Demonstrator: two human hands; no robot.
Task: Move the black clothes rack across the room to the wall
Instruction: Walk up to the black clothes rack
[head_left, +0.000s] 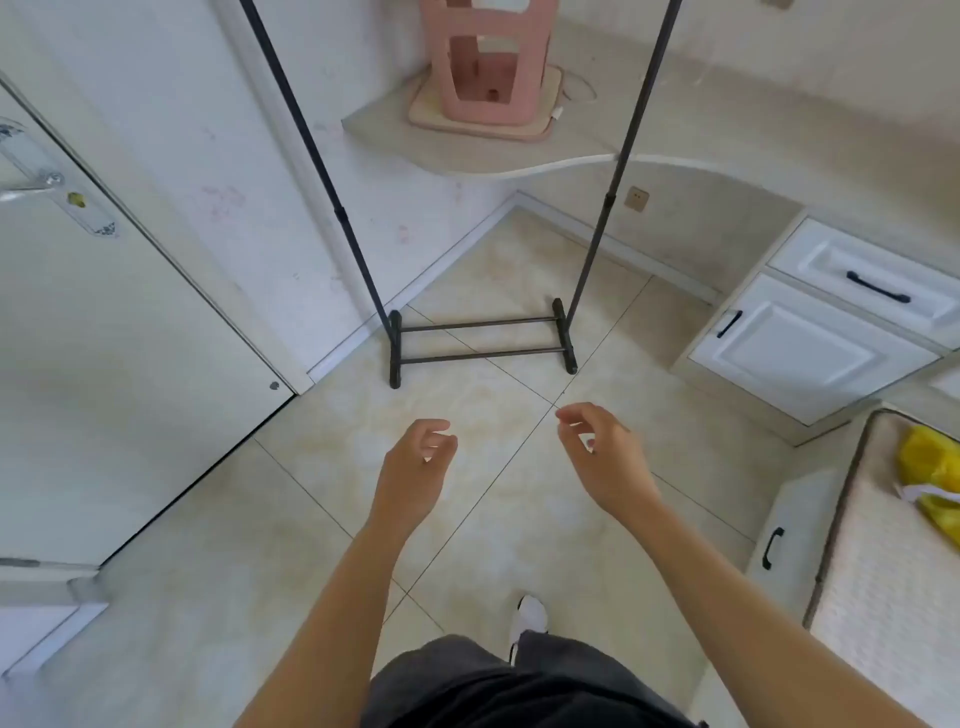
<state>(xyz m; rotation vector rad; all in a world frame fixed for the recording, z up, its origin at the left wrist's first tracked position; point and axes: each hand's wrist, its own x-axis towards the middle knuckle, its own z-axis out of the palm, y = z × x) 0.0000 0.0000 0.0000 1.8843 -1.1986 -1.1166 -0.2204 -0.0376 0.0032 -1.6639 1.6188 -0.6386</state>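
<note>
While both hands hang loosely curled and empty, left hand (415, 462), right hand (597, 457), thin tubular black clothes rack (483, 340).

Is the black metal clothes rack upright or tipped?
Upright. The black metal clothes rack rests both feet flat on the tiled floor, poles rising from them. Neither the left hand nor right hand touches it.

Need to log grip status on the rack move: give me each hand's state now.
Left hand: open, fingers loosely curled, holding nothing, clear of the black clothes rack.
Right hand: open, fingers loosely curled, holding nothing.
</note>
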